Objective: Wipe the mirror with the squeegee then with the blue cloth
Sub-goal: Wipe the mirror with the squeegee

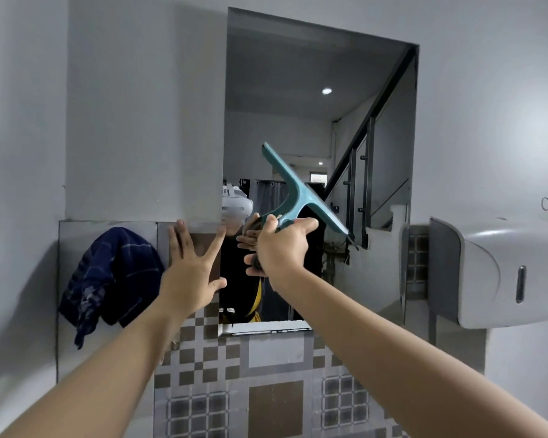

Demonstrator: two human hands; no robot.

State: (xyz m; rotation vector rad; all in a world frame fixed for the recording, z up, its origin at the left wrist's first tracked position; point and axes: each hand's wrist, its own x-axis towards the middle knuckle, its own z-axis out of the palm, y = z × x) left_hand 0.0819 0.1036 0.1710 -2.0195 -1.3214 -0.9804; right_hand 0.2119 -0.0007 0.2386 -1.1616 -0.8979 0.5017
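— Squeegee, teal plastic with a T-shaped head (301, 192), sits in the right hand (282, 248), fingers curled tight round its handle, blade tilted against the tall rectangular wall mirror (314, 99).

— And the left hand (192, 263)?

— Flat on the patterned grey-and-brown tiled wall (266, 374) just beside the mirror's edge, fingers spread wide, holding nothing.

— The cloth?

— Dark blue checked cloth (114, 276) hangs on the wall to the left, near that spread hand. A white wall dispenser (500, 273) sits at right.

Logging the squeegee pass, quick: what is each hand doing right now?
Left hand: open, fingers spread flat on the tiled wall.
Right hand: closed on the squeegee handle.
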